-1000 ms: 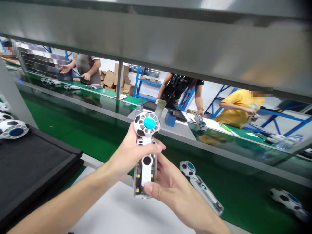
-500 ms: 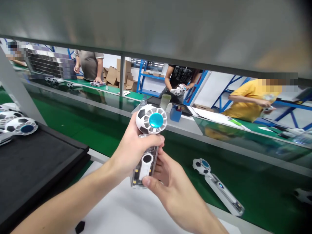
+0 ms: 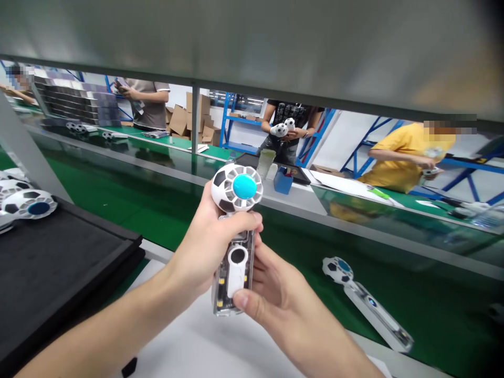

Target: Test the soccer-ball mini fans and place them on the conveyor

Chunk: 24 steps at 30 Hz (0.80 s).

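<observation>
Both my hands hold one handheld fan (image 3: 235, 231) upright before me. It has a football-patterned white and black head with a turquoise centre and a clear handle with a white button strip. My left hand (image 3: 205, 247) is wrapped round the neck just under the head. My right hand (image 3: 275, 299) grips the lower handle, thumb pressed on the white strip near the bottom. A second fan of the same kind (image 3: 366, 302) lies flat on the green conveyor belt (image 3: 118, 210) to the right.
A black tray (image 3: 59, 262) sits at my left with several fan heads (image 3: 28, 203) on its far edge. A white table surface (image 3: 197, 346) lies under my hands. A grey shelf (image 3: 252, 47) hangs overhead. Other people work across the belt.
The fan on the belt has travelled to the right. My hands and the held fan stayed nearly in place, my right thumb settling lower on the handle.
</observation>
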{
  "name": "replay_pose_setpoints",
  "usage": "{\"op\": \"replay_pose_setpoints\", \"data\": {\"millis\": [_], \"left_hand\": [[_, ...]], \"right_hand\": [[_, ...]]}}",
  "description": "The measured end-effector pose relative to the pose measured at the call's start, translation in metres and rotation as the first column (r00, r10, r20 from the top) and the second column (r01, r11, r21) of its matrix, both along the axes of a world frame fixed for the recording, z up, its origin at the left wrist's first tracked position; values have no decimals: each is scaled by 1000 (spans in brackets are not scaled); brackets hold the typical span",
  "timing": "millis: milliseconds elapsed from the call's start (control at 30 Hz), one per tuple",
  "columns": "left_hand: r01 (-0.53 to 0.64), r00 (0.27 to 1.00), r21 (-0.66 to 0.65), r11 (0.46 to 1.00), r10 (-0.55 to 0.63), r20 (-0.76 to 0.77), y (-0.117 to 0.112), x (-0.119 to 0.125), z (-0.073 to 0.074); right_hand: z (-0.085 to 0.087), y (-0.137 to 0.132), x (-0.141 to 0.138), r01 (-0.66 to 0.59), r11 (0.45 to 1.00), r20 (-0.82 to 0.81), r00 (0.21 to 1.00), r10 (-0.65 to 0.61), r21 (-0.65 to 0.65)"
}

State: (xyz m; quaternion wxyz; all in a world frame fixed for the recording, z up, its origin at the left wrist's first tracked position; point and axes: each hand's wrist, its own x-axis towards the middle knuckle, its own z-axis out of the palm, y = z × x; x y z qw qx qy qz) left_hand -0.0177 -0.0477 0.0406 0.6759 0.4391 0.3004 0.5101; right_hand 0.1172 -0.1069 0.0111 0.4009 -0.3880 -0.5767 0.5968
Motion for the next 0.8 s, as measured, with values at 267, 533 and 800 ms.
{"op": "replay_pose_setpoints", "data": {"millis": [267, 533, 800], "left_hand": [[49, 999, -55, 997, -48, 12, 4, 1, -4], [19, 1000, -71, 997, -19, 2, 4, 5, -10], [37, 999, -127, 991, -38, -3, 6, 5, -8]], "right_hand": [[0, 0, 2, -11, 1000, -6, 1000, 11, -23], [0, 7, 2, -43, 999, -119, 992, 47, 31], [0, 7, 5, -29, 1000, -103, 994, 30, 12]]}}
